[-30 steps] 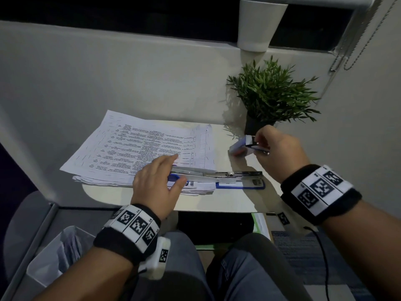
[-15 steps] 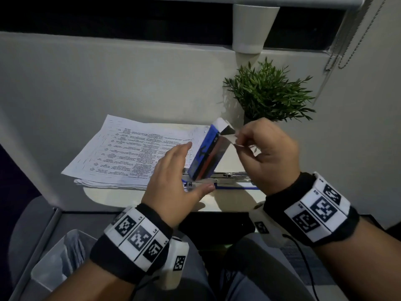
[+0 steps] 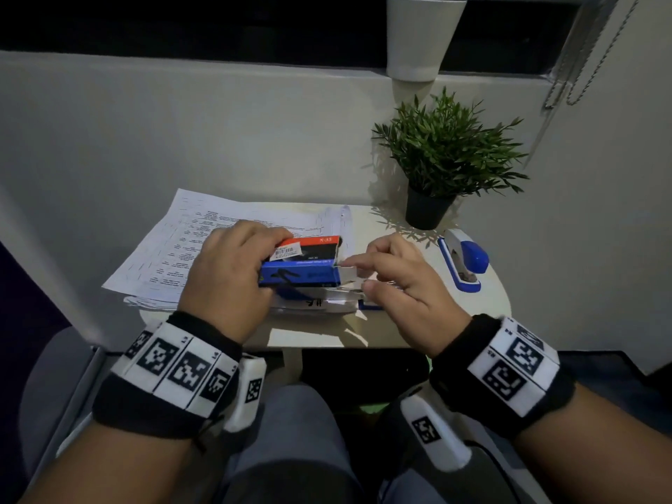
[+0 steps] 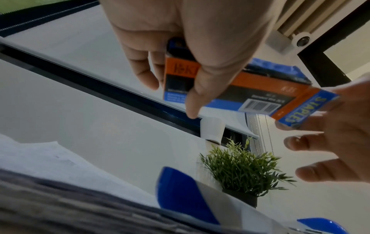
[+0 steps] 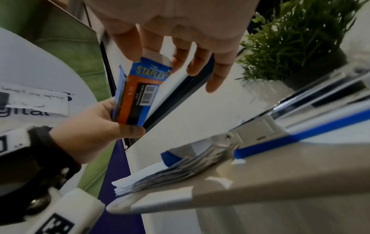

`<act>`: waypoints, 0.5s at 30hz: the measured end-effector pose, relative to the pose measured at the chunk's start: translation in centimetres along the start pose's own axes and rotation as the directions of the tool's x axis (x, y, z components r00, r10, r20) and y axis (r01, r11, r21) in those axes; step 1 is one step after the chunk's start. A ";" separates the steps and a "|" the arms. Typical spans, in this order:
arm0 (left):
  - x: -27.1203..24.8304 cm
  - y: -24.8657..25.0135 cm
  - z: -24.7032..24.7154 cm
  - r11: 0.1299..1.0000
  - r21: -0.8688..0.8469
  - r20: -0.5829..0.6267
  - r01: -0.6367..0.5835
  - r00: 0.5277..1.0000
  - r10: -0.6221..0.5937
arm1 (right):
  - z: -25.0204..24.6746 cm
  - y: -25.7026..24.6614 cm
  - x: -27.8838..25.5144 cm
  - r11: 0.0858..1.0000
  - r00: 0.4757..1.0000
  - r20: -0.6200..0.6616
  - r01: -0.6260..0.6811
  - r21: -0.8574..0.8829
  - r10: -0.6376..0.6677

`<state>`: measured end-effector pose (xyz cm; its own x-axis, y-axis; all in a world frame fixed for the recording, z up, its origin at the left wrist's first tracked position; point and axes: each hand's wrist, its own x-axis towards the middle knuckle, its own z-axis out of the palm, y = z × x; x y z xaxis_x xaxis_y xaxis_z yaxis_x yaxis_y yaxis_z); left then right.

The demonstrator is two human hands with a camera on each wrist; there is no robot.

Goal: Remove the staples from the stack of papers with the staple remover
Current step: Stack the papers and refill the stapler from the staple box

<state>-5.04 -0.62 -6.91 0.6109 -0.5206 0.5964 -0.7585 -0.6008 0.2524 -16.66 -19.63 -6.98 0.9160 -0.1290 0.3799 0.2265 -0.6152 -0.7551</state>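
Left hand (image 3: 225, 274) grips staples box (image 3: 302, 263); right hand (image 3: 396, 281) pinches its open end flap (image 5: 154, 61).

Advice: hold box level, ease flap with thumb and forefinger so nothing spills. Stack of papers (image 3: 203, 241) lies on desk (image 3: 418, 321) under both hands; an opened stapler (image 5: 300, 114) rests across its near edge. Staple remover: cannot identify. Box reads "STAPLES", "K-35", barcode. Blue stapler (image 3: 465, 261) far right.
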 end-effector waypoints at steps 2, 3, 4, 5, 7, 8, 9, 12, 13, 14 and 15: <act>-0.3 -0.1 0.5 0.999 0.037 -0.015 -0.011 1.000 0.011 | 0.4 -0.1 0.1 0.994 0.997 -0.003 -0.080 0.074 0.080; -0.3 0.0 0.7 0.999 0.047 -0.017 -0.015 1.000 0.015 | 0.6 -0.1 0.2 0.986 0.993 0.004 -0.120 0.113 0.120; -0.4 0.1 0.9 0.998 0.052 -0.017 -0.020 1.000 0.021 | 0.8 -0.1 0.2 0.977 0.988 0.018 -0.153 0.146 0.152; -0.5 0.3 1.1 0.998 0.054 -0.018 -0.027 0.999 0.028 | 1.0 -0.1 0.2 0.971 0.985 0.047 -0.173 0.163 0.167; -0.6 0.6 1.4 0.998 0.042 -0.029 -0.038 0.999 0.039 | 1.2 0.2 0.1 0.977 0.981 0.096 -0.179 0.119 0.169; -0.7 0.7 1.4 0.999 0.036 -0.034 -0.039 0.999 0.041 | 1.3 0.3 0.2 0.979 0.977 0.117 -0.186 0.081 0.176; -0.8 0.8 1.5 0.999 0.033 -0.038 -0.038 0.999 0.039 | 1.3 0.4 0.2 0.980 0.974 0.122 -0.196 0.040 0.190; -0.9 1.0 1.6 0.999 0.045 -0.024 -0.028 0.999 0.029 | 1.1 1.0 0.2 0.972 0.975 0.111 -0.173 -0.161 0.192; -0.9 1.0 1.6 0.999 0.036 -0.008 -0.028 1.000 0.028 | 1.1 1.3 0.2 0.962 0.979 0.104 -0.147 -0.232 0.174; -0.9 1.0 1.7 1.000 0.011 0.014 -0.028 1.000 0.027 | 1.2 1.6 0.2 0.954 0.983 0.092 -0.129 -0.271 0.159; -0.9 1.0 1.7 0.999 -0.028 0.042 -0.028 0.999 0.029 | 1.4 1.8 0.1 0.955 0.987 0.069 -0.123 -0.270 0.146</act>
<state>-6.01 -1.79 -8.46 0.5974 -0.5630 0.5711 -0.7814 -0.5686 0.2569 -15.68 -19.70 -9.01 0.9600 -0.1635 0.2273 0.0146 -0.7814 -0.6238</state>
